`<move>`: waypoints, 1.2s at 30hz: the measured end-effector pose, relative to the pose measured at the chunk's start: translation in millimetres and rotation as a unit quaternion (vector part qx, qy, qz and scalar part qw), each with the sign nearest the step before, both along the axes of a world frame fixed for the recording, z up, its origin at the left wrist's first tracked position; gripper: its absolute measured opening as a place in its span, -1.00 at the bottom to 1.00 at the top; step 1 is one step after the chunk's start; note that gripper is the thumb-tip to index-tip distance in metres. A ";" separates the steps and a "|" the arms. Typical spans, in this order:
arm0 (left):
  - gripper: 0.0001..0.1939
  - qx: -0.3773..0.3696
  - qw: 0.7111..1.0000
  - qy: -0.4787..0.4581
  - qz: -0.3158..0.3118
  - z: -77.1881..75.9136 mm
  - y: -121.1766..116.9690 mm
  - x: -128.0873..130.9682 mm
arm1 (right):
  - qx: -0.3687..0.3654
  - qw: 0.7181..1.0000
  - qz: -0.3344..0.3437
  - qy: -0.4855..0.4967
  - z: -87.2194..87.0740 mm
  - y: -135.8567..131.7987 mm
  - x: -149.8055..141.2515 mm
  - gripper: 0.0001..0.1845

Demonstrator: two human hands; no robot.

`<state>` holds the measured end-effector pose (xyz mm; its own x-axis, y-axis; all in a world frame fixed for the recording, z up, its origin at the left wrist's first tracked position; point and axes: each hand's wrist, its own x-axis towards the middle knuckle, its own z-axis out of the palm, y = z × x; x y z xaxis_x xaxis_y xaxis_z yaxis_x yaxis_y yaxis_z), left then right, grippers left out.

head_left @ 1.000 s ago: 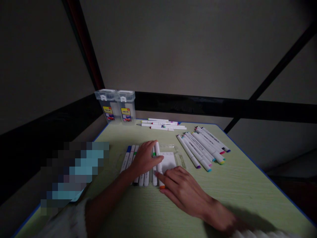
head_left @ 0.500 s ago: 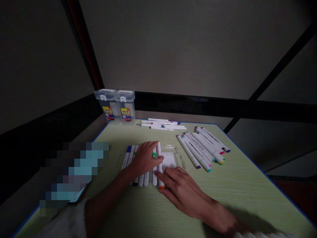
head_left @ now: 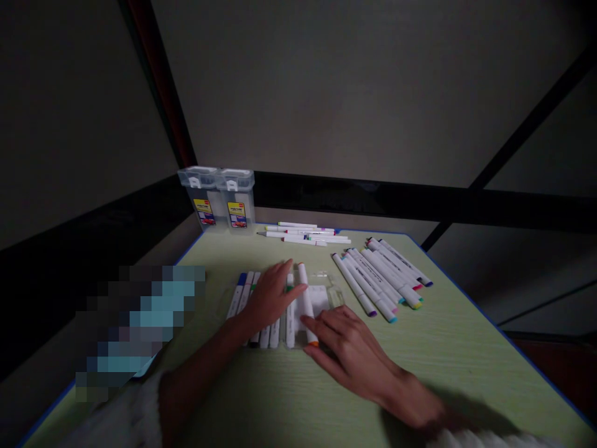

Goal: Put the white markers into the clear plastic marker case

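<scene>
A row of white markers (head_left: 247, 298) lies side by side in a shallow clear tray (head_left: 333, 292) at the table's middle. My left hand (head_left: 270, 295) rests flat on that row, fingers stretched out over the markers. My right hand (head_left: 347, 351) is just right of it, its fingertips touching the lower end of an orange-capped marker (head_left: 308, 305) that lies slightly slanted at the row's right side. Whether those fingers pinch the marker or only press on it is unclear.
A fan of loose markers (head_left: 382, 277) lies to the right, a smaller pile (head_left: 308, 233) at the back. Two clear plastic boxes (head_left: 219, 199) stand at the back left corner. The green table (head_left: 466, 348) has blue edges; a blurred patch sits at left.
The orange-capped marker has tilted, its lower end shifted right away from the row. My right hand slid slightly right with it. My left hand stayed on the row.
</scene>
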<state>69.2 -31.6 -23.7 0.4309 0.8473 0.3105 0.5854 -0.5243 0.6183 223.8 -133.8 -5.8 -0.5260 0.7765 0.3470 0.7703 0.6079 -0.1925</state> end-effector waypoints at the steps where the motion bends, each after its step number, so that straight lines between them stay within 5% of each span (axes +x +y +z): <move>1: -0.53 -0.004 1.000 -0.009 0.011 -0.3 0.2 0.1 | 0.006 1.000 -0.006 0.003 0.5 0.3 0.9 -0.64; 9: -0.67 -0.001 0.999 -0.013 0.033 -0.2 1.0 0.8 | 0.029 0.998 -0.051 0.005 2.5 6.0 14.6 -0.63; 18: -0.71 0.000 1.000 -0.015 0.025 -0.8 1.4 -0.5 | 0.024 0.982 -0.185 -0.020 5.6 15.5 39.5 -0.65; 36: -0.73 0.003 1.000 0.016 0.016 0.6 0.7 -1.5 | -0.015 0.919 -0.313 -0.238 17.0 16.4 76.1 -0.56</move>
<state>67.7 -30.9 -23.1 0.4143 0.8583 0.3028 0.6211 -0.5098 0.5952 299.9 -117.4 11.2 -0.0592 0.9841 0.1673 0.9687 0.0162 0.2478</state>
